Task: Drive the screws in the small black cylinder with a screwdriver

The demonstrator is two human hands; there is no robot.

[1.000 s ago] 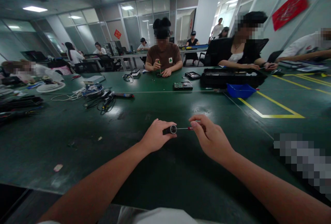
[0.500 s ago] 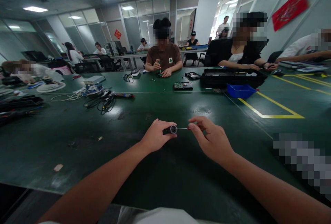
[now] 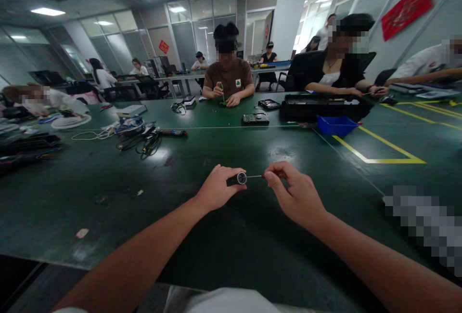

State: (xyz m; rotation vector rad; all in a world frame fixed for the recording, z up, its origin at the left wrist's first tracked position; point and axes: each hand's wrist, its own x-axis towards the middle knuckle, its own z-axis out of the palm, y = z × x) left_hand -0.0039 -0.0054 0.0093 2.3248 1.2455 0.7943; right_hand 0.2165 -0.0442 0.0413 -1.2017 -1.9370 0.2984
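My left hand (image 3: pixel 213 190) is closed around a black cylindrical object (image 3: pixel 241 178), thumb and fingers on opposite sides of it. Its round, silver-rimmed end faces me, with a dark hollow or insert inside; I cannot tell its exact kind. From the right, the thin metal shaft of a screwdriver (image 3: pixel 255 176) meets the cylinder's side. Its red part is pinched between the thumb and fingers of my right hand (image 3: pixel 298 191), which hide most of the handle. Both hands are held above the green table (image 3: pixel 173 236).
Black cables (image 3: pixel 146 144) and a pen-like tool (image 3: pixel 173 132) lie left of centre. Ahead are an opened device with a circuit board (image 3: pixel 255 119), a long black housing (image 3: pixel 325 108) and a blue bin (image 3: pixel 336 126). Across the table, a person in brown (image 3: pixel 228 77) works with a screwdriver.
My hands, the cylinder and the screwdriver keep nearly the same pose, with only a slight shift upward in view. In the background at right, a standing person has moved rightward.
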